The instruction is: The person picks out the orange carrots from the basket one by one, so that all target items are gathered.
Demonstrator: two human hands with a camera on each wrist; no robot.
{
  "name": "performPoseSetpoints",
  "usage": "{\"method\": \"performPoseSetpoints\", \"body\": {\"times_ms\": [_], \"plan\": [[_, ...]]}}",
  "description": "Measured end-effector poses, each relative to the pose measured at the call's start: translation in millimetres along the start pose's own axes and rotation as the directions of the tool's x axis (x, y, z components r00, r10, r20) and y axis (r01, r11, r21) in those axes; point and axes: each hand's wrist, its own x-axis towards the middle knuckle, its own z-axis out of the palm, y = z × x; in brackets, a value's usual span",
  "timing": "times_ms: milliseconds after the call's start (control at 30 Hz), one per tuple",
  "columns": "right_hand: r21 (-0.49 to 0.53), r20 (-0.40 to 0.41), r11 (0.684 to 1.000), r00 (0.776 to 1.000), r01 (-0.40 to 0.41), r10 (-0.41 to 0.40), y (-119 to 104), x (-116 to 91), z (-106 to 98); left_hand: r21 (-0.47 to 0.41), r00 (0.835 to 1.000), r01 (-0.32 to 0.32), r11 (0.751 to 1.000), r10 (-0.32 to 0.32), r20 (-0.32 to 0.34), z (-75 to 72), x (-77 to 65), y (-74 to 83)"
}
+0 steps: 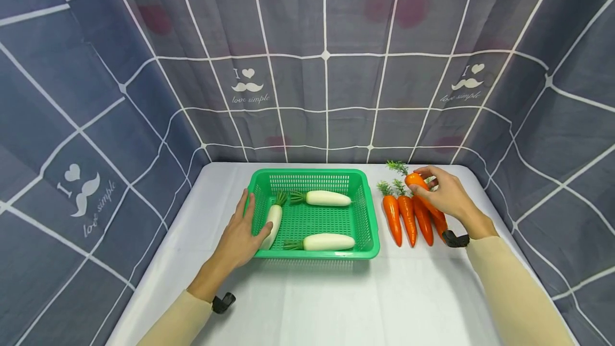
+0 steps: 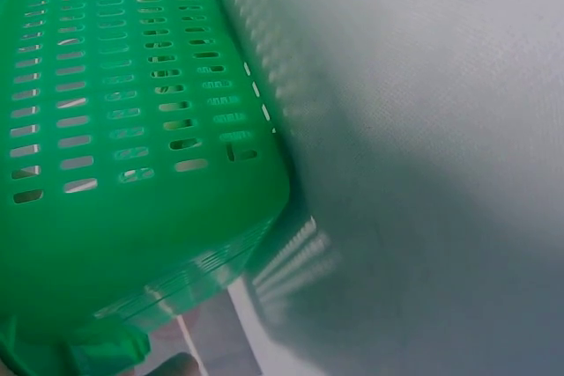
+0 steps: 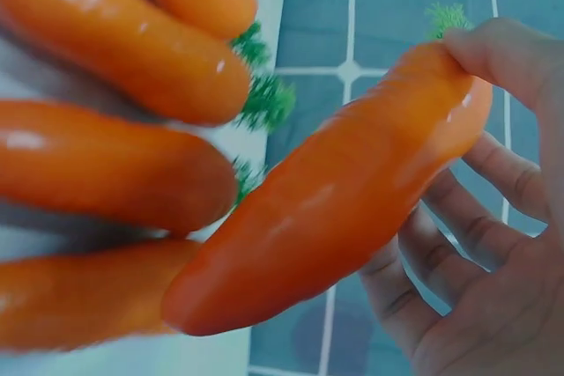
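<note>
My right hand (image 1: pixel 444 192) pinches an orange carrot (image 1: pixel 423 188) near its leafy top, thumb on one side and fingers on the other. In the right wrist view the held carrot (image 3: pixel 344 191) is tilted above several other carrots (image 3: pixel 106 165). Those lie side by side on the table, right of a green plastic basket (image 1: pixel 373 218). Inside the basket are three white radishes (image 1: pixel 329 198) with green stems. My left hand (image 1: pixel 240 236) rests at the basket's left rim, fingers extended, thumb near the upright-lying radish (image 1: pixel 274 223). The left wrist view shows mostly the basket's slotted side (image 2: pixel 115 217).
A white cloth covers the table (image 1: pixel 326 303). Grey-blue checked curtains (image 1: pixel 298 84) with white lines stand around its back and both sides.
</note>
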Motion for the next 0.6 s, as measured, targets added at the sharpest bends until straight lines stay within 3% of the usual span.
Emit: {"method": "performPoseSetpoints", "body": {"times_ms": [600], "plan": [[0.001,-0.112,0.994,0.988,-0.106,0.106,62.0,-25.6,-7.2,-0.001,1.0,0.005,1.0,-0.005,-0.002,1.0,0.6,-1.0]]}}
